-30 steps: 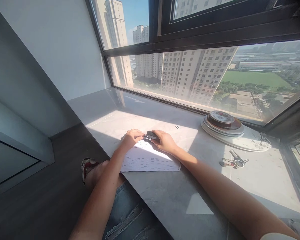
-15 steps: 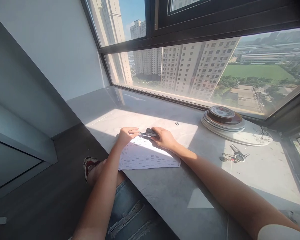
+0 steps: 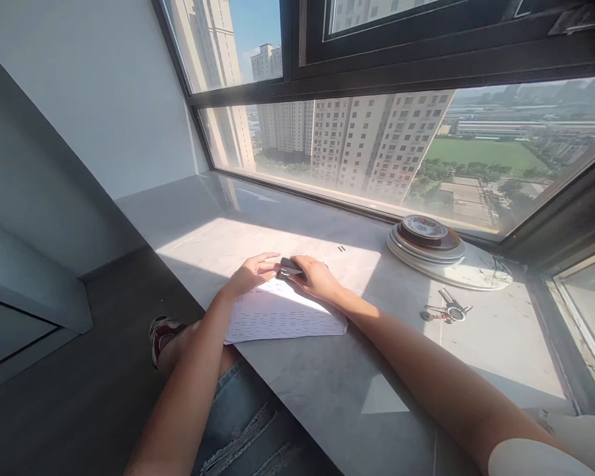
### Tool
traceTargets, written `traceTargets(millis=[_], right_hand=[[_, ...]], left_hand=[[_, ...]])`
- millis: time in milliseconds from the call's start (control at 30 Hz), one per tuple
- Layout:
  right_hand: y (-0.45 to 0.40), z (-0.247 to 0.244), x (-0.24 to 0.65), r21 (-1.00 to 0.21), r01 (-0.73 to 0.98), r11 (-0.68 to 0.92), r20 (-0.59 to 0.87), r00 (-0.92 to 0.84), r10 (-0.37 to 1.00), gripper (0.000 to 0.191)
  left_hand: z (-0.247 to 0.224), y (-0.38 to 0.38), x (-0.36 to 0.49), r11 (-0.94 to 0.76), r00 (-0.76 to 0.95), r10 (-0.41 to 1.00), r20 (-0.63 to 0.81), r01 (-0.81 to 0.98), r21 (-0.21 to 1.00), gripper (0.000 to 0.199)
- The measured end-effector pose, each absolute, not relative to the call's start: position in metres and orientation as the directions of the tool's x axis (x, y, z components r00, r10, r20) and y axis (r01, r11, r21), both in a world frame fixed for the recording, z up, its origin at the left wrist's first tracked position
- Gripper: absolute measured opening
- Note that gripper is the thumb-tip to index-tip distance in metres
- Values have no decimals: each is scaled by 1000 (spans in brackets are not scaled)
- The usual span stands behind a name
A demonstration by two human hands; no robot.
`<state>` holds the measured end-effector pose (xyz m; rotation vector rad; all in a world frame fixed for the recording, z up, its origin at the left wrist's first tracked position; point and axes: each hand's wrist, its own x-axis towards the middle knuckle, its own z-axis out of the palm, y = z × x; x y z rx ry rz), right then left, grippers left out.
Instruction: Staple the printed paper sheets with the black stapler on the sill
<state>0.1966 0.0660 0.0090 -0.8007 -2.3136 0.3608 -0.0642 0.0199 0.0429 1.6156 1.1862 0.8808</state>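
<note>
A black stapler (image 3: 289,267) is in my right hand (image 3: 317,277), whose fingers wrap round its body above the far edge of the paper. My left hand (image 3: 254,272) rests on the paper's far left side, fingers stretched out and tips close by the stapler's front end. Whether those fingertips touch the stapler I cannot tell. Under both hands lies a white sheet of paper (image 3: 287,318), covered in rows of short dark dashes that look like staples. Two small dark strips (image 3: 342,249) lie on the sill beyond my right hand.
A stack of plates (image 3: 426,241) stands at the right by the window, on a large white oval board (image 3: 496,274). In front of it lies a metal item with a round face (image 3: 455,312). The marble sill (image 3: 327,383) ends in an edge above my leg.
The stapler looked opened out between my hands before; now it appears folded together. My left fingers have spread out a little. The whole view has shifted slightly.
</note>
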Motion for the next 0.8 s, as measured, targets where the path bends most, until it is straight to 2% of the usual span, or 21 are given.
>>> traceTargets(millis=[133,200,300,400,533,700,800], right_hand=[[62,15,198,-465,475,747,461,-591,662,27],[60,20,201,-483,492,724,428,-589,686,22],[58,26,211,-512,511,691,390,-578,716,17],[59,29,234,-530,527,665,365,-566,739,19],[62,31,281,-464,629,624,355,-513,781,34],[57,28,346,-460,747,479,382,-321,867,51],[54,27,372,-496,765,410,371,-239,897,59]], left_hand=[[33,35,-75,-257,-92,946,310,367,894,29],[27,42,-84,-265,-236,898,371,383,885,22],[20,48,-94,-258,-338,859,385,364,895,22],[16,48,-96,-249,-373,849,375,342,906,15],[15,46,-92,-217,-359,867,345,351,911,5],[14,41,-91,-220,-345,869,355,372,902,9],[12,40,-91,-236,-314,878,361,372,898,10]])
